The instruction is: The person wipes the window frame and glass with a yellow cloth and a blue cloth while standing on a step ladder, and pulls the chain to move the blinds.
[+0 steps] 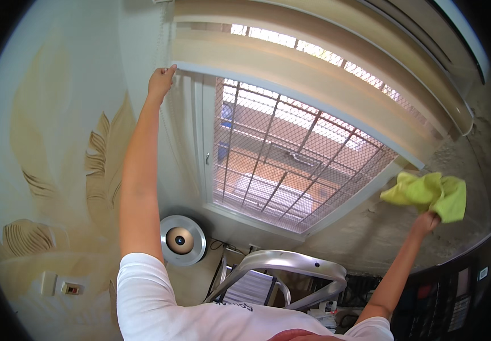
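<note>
My left hand [161, 83] is raised with its fingers closed around the beaded cord or the left end of the bottom rail [271, 83] of a roller blind; which of these it grips I cannot tell. On the right, my right hand [427, 222] is shut on a yellow-green cloth [437, 196], which hangs loosely just below the rail's right end. The blind's beige fabric [305, 66] has sheer bands and covers the upper part of a window. Below the rail, the window [271, 162] shows mesh and metal bars.
An aluminium stepladder [288, 258] stands close in front of me. A round silver appliance [182, 241] is on the floor by the left wall. Switches [71, 289] sit on the patterned wall. Dark shelving [441, 298] lies at the lower right.
</note>
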Demonstrator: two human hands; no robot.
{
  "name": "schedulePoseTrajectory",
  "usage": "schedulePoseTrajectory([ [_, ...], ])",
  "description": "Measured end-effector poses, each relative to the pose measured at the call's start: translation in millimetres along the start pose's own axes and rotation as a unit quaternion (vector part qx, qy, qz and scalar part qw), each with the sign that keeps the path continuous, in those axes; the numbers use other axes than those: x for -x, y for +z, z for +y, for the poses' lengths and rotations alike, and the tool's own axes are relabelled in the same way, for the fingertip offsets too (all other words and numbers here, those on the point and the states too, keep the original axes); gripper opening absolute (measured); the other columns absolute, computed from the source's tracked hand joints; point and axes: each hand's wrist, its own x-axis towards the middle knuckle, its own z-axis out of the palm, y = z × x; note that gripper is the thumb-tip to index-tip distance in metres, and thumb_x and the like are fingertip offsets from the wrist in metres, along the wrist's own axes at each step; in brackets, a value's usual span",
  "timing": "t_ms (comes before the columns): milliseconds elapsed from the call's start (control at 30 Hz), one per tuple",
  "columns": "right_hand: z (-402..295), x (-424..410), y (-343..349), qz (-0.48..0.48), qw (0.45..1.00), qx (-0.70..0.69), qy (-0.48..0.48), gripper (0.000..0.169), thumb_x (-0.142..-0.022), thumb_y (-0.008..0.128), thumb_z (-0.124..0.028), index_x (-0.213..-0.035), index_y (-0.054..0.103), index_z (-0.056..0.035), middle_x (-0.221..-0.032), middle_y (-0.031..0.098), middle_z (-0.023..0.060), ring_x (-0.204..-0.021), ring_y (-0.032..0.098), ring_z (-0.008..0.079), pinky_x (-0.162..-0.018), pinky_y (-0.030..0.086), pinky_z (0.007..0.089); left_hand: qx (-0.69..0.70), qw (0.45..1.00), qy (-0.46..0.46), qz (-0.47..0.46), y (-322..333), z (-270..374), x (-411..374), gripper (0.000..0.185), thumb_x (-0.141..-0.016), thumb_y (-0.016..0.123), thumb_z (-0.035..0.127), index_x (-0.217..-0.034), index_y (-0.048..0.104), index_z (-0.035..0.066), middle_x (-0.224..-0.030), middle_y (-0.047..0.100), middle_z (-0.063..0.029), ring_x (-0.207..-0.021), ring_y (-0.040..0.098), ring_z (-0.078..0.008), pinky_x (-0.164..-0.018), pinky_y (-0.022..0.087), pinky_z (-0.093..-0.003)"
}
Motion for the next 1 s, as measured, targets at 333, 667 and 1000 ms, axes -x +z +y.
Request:
schedulePoseTrajectory([
  [333, -213.0, 235.9, 38.3, -0.368, 0.911, -0.183, 0.023, 0.051, -0.086, 0.055, -0.03, -0.125, 0.035, -0.0043, -0.12, 0.044, 0.0099, -0.106, 0.047, 0.0225, -0.087, 0.042, 0.0375, 0.208, 0.977, 0.047, 0.029, -25.7, 58.2, 29.9, 0.029, -0.088, 0.05, 0.029, -0.094, 0.056, 0.001, -0.065, 0.049, 0.0001, -0.052, 0.041, -0.0052, -0.047, 0.036, -0.0201],
  [667, -254.0, 236.3, 58.2, -0.369, 0.905, -0.201, 0.06, 0.053, -0.082, 0.061, -0.031, -0.12, 0.041, -0.0006, -0.11, 0.051, 0.0124, -0.097, 0.054, 0.0239, -0.083, 0.045, 0.0361, 0.106, 0.978, 0.14, 0.111, -9.3, 53.2, 39.0, 0.03, -0.092, 0.039, 0.028, -0.088, 0.056, 0.004, -0.059, 0.043, 0.0008, -0.055, 0.038, -0.0081, -0.052, 0.034, -0.0241],
  [1000, -249.1, 238.9, 57.0, -0.379, 0.892, -0.23, 0.086, 0.058, -0.082, 0.06, -0.032, -0.125, 0.035, -0.0013, -0.116, 0.048, 0.0123, -0.102, 0.052, 0.0233, -0.085, 0.044, 0.0364, 0.077, 0.975, 0.154, 0.138, -3.2, 47.1, 46.3, 0.028, -0.093, 0.038, 0.026, -0.084, 0.053, 0.004, -0.056, 0.042, -0.0005, -0.053, 0.039, -0.0098, -0.051, 0.035, -0.0262],
])
